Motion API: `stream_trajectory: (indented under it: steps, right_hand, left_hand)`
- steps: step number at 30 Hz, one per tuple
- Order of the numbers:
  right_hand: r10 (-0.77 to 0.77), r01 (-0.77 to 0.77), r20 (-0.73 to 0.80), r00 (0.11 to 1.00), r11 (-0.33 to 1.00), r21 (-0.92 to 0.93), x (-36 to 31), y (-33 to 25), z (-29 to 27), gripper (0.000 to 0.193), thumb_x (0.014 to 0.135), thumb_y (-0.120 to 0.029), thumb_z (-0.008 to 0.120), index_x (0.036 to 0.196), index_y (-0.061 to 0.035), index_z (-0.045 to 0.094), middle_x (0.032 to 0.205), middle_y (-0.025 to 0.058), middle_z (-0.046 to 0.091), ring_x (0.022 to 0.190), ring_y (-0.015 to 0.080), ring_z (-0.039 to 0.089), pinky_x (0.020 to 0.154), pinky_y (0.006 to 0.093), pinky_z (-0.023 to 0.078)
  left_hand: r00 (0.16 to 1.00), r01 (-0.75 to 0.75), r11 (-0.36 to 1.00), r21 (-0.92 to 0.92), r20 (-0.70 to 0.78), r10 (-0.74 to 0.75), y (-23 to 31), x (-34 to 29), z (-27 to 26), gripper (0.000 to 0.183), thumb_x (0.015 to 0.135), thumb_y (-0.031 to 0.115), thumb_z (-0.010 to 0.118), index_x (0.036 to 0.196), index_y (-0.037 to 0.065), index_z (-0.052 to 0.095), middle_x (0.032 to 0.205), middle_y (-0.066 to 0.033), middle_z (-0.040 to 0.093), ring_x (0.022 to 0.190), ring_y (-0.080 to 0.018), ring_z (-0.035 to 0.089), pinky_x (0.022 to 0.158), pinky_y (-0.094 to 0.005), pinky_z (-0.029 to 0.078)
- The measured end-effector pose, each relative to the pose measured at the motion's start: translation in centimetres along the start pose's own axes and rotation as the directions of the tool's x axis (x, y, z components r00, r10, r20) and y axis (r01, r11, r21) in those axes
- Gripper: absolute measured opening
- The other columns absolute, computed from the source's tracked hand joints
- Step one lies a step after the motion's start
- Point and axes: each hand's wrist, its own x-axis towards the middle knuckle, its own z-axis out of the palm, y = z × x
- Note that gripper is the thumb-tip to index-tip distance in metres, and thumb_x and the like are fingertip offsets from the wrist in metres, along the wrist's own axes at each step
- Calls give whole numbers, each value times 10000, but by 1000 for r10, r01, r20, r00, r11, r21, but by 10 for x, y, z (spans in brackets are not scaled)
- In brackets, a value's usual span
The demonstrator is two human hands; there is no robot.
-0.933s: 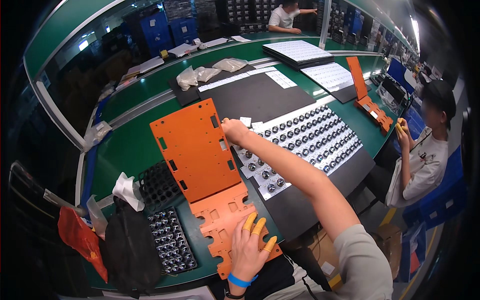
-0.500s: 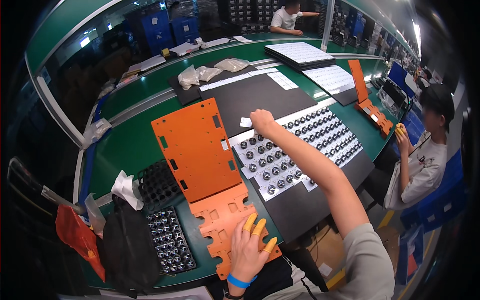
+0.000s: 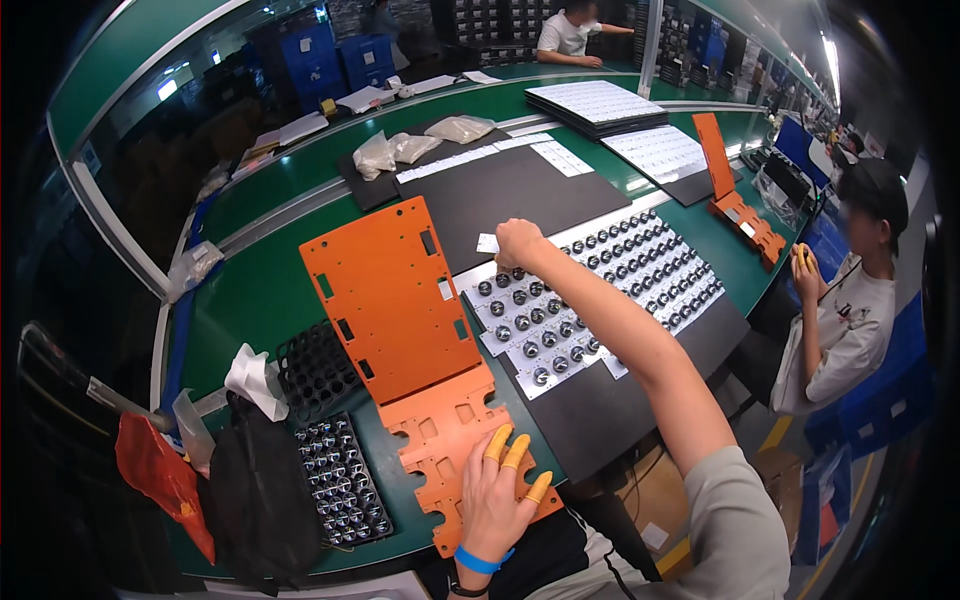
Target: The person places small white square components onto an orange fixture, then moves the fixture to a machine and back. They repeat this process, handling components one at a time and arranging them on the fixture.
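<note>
My left hand (image 3: 489, 500) lies with fingers spread on the lower plate of an orange hinged fixture (image 3: 430, 445), with yellow cots on its fingertips. The fixture's orange lid (image 3: 390, 300) stands raised behind that plate. Farther off, my right hand (image 3: 520, 243) is closed at the far left corner of an array of white boards (image 3: 525, 375) carrying dark, shiny round lenses (image 3: 541, 377). Beside its knuckles shows a small white square piece (image 3: 487, 243); whether the fingers grip it is unclear. My right fingertips are mostly hidden behind the hand.
Left of the fixture sit a black tray of shiny lenses (image 3: 342, 480) and a dark tray with round pockets (image 3: 315, 368). Black sheets (image 3: 520, 205) and a stack of white panels (image 3: 597, 105) lie beyond. A co-worker (image 3: 845, 290) sits at right near another orange fixture (image 3: 742, 222).
Both my hands keep nearly the same places, the left on the orange plate and the right at the array's corner. The whole view has shifted slightly.
</note>
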Motion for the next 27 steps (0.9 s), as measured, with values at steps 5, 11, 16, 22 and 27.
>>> stream_trajectory:
  steps: [5, 11, 16, 22, 27]
  right_hand:
    - [-18, 18, 35, 999, 1000, 4, 0, 8, -3, 173, 746, -126, 753, 903, -56, 773, 984, 152, 750, 988, 271, 727, 862, 359, 587]
    - [18, -16, -65, 998, 1000, 25, -3, 0, 1, 159, 758, -127, 745, 899, -56, 769, 965, 158, 746, 973, 272, 729, 847, 362, 596]
    - [83, -84, -212, 974, 996, 6, 0, -6, 15, 127, 767, -110, 749, 887, -74, 772, 992, 154, 734, 975, 275, 722, 828, 353, 604]
    - [79, -80, -269, 960, 997, 4, 16, -6, 18, 154, 774, -77, 740, 923, -50, 763, 1041, 200, 708, 973, 274, 720, 802, 340, 612]
    - [-64, 14, -436, 898, 993, -117, 38, 1, 32, 154, 762, -66, 730, 911, -30, 748, 1064, 214, 693, 960, 282, 720, 777, 350, 610]
  left_hand:
    - [1000, -9, 1000, -4, 0, 9, 0, 1, 0, 521, 843, 294, 745, 1287, 49, 628, 1403, -166, 524, 1343, -390, 410, 1119, -488, 339]
    - [1000, -18, 1000, 9, -11, 18, -2, 0, 0, 519, 850, 296, 739, 1289, 43, 625, 1398, -162, 530, 1338, -389, 416, 1117, -485, 341]
    - [999, -34, 999, 7, -12, 34, -1, 1, 0, 522, 853, 296, 737, 1294, 42, 622, 1396, -162, 530, 1333, -386, 419, 1115, -486, 342]
    - [999, -36, 999, 18, -12, 36, -4, 0, 1, 522, 855, 306, 738, 1289, 39, 627, 1397, -162, 527, 1328, -381, 423, 1111, -481, 348]
    - [999, -42, 999, 15, -5, 42, -2, 2, 1, 509, 854, 303, 743, 1274, 35, 638, 1400, -165, 523, 1334, -379, 421, 1105, -481, 357]
